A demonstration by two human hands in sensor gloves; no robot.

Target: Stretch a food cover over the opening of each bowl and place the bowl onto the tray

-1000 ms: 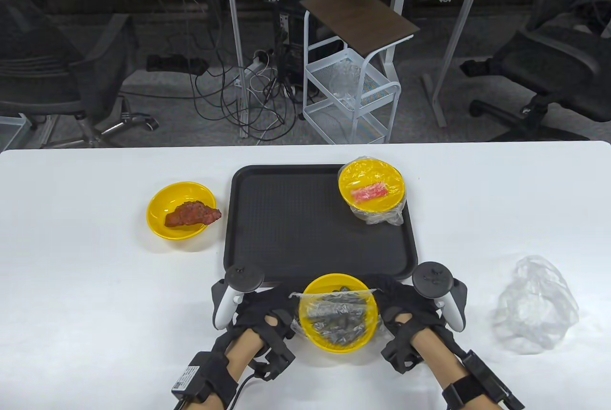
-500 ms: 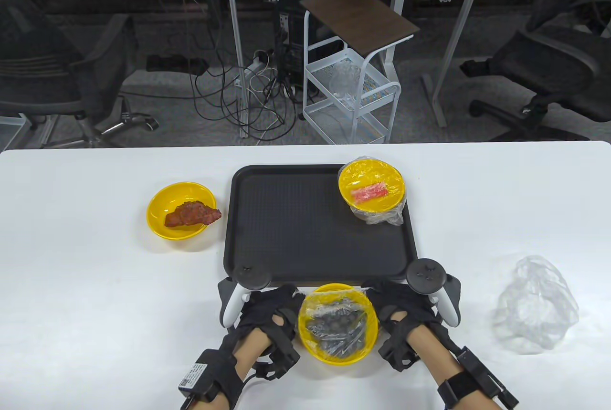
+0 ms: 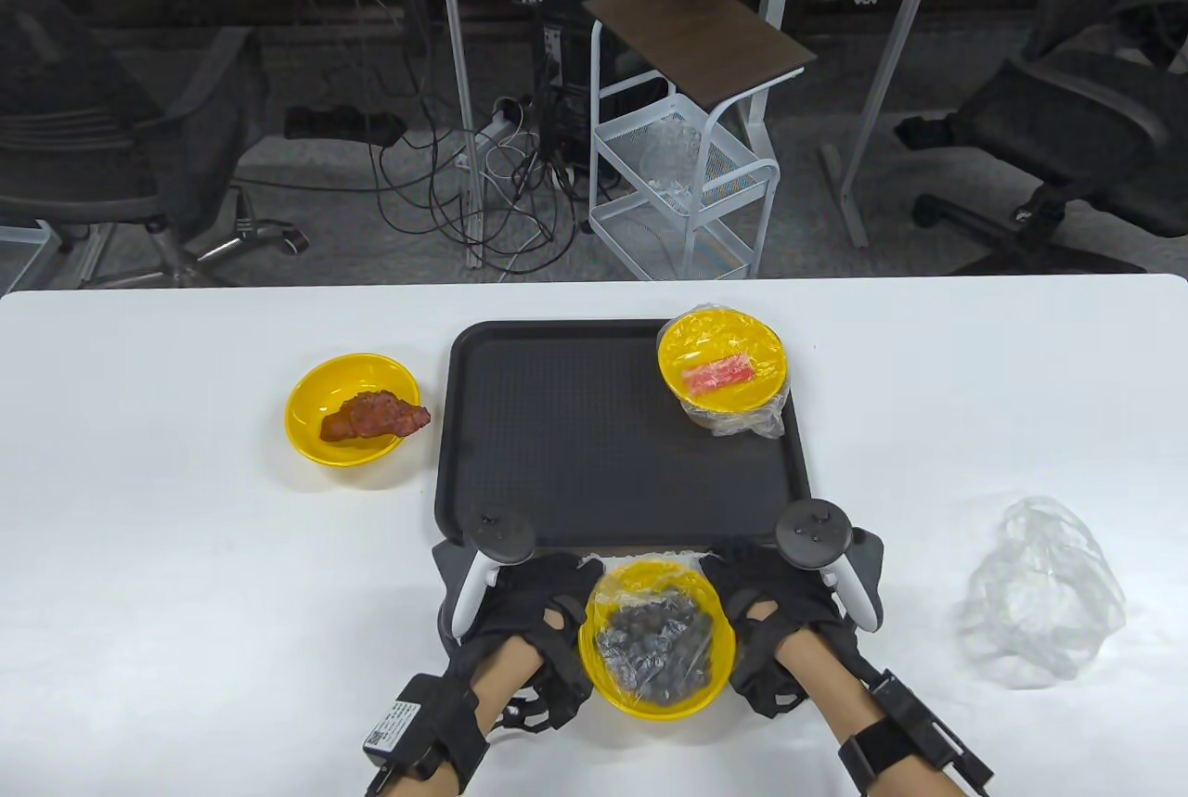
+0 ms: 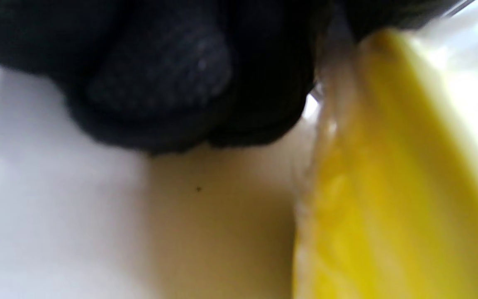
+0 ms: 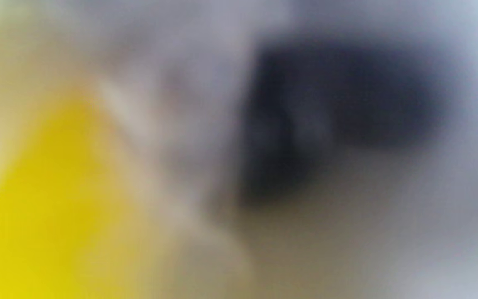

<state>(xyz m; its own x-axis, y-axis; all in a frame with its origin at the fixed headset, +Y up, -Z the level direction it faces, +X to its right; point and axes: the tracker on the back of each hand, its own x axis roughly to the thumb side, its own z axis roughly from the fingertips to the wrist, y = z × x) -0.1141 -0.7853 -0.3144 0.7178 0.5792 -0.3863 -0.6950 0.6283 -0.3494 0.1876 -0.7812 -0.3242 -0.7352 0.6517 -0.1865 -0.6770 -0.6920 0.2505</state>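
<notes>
A yellow bowl (image 3: 657,700) of dark food sits on the table just in front of the black tray (image 3: 575,454). A clear food cover (image 3: 650,625) lies over most of its opening. My left hand (image 3: 548,597) grips the cover at the bowl's left rim; my right hand (image 3: 747,588) grips it at the right rim. The left wrist view shows gloved fingers (image 4: 160,79) beside the yellow bowl wall (image 4: 388,187) with film on it. The right wrist view is a blur of yellow and black. A covered bowl (image 3: 724,361) stands in the tray's far right corner.
An uncovered yellow bowl (image 3: 353,407) with a reddish-brown piece of food sits left of the tray. A crumpled heap of clear covers (image 3: 1044,602) lies at the right. Beyond the table's far edge stand a white wire cart (image 3: 687,185) and office chairs.
Both hands have moved inward and slightly toward the tray along the bowl's sides. The cover's far edge has gone from mid-bowl up over the far rim.
</notes>
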